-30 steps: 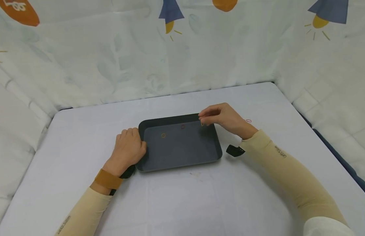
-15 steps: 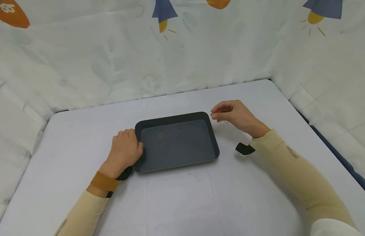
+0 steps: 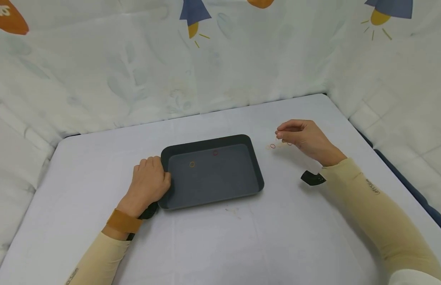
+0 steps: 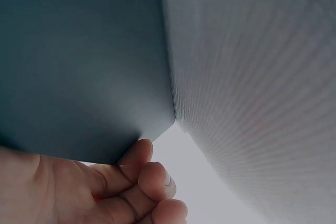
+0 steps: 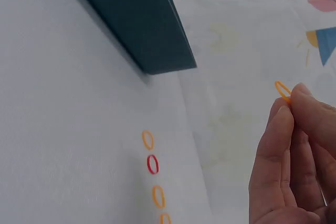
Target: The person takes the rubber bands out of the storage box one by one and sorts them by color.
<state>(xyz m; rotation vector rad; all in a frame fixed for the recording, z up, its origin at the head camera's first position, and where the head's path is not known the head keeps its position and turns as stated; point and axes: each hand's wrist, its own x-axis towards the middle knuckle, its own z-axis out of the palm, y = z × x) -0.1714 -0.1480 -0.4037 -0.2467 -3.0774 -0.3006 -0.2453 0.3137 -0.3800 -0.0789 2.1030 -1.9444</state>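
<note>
A dark grey tray (image 3: 257,170) lies on the white table, seen too as a dark slab in the right wrist view (image 5: 142,30) and the left wrist view (image 4: 79,61). Inside it lie an orange rubber band (image 3: 191,164) and a red one (image 3: 215,152). My left hand (image 3: 149,184) holds the tray's left rim, fingers curled at its corner (image 4: 142,177). My right hand (image 3: 302,136) hovers right of the tray and pinches a small orange band (image 5: 282,91). Beneath it a row of bands lies on the table: a red band (image 5: 152,164) (image 3: 272,146) among orange bands (image 5: 148,140).
A patterned white cloth (image 3: 220,59) walls the table at the back and both sides. The table's right edge (image 3: 391,166) drops to a dark floor. A black strap end (image 3: 313,178) sticks out at my right wrist.
My right hand has moved from the tray's back right corner to the right, out over the table, carrying a small band. The left hand has stayed on the tray's rim.
</note>
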